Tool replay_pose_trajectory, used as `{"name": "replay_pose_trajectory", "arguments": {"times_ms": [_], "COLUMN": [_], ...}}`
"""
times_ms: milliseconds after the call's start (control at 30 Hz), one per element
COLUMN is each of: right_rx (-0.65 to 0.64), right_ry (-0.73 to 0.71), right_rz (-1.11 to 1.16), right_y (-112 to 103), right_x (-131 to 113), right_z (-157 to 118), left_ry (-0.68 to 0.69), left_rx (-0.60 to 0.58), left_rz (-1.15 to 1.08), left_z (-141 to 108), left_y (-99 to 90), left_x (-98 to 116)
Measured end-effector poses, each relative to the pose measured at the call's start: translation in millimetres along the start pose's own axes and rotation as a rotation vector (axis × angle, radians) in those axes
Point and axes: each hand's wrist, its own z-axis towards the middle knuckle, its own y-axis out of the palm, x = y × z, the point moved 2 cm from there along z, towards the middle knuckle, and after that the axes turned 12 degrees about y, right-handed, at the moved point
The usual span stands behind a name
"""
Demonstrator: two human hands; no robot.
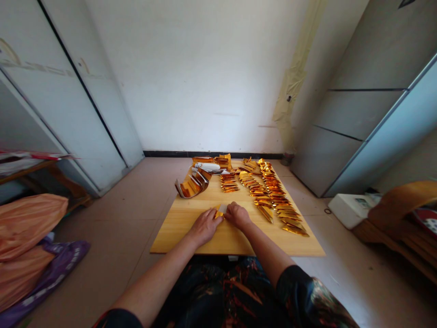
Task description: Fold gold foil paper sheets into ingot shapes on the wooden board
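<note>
Left of your left hand [204, 227]: orange plastic bags [27, 228] over a purple bag [58, 273], white cabinet [68, 100] beyond. Right of your right hand [238, 216]: white box [351, 209], woven chair [399, 214], grey cabinet [362, 123].

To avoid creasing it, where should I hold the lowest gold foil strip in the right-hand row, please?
Pinch the gold foil strip across its middle from the right of the wooden board: it lies long, narrow and flat, last in its row, with that side free.
</note>
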Motion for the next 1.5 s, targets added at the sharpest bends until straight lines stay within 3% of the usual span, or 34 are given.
{"name": "replay_pose_trajectory", "arguments": {"times_ms": [400,933,1100,1333,1500], "right_rx": [0.001,0.02,0.054,0.156,0.124], "right_ry": [-0.067,-0.05,-0.124,-0.202,-0.29], "right_rz": [0.313,0.349,0.274,0.006,-0.008], "right_y": [8.0,13.3,8.2,0.6,-0.3], "right_x": [17.5,19.0,19.3,4.0,-9.5], "right_z": [4.4,7.0,2.8,-27.9,-46.5], "left_ry": [0.049,0.023,-0.06,-0.207,-0.267], "left_rx": [0.046,0.032,0.057,0.08,0.106], "left_rz": [0.09,0.029,0.02,-0.084,-0.227], "left_z": [-0.4,2.1,7.2,15.8,10.2], "left_y": [5.4,-0.9,-4.2,-12.1,-5.9], "left_x": [-1.1,1.0,2.5,-1.3,-14.7]}}
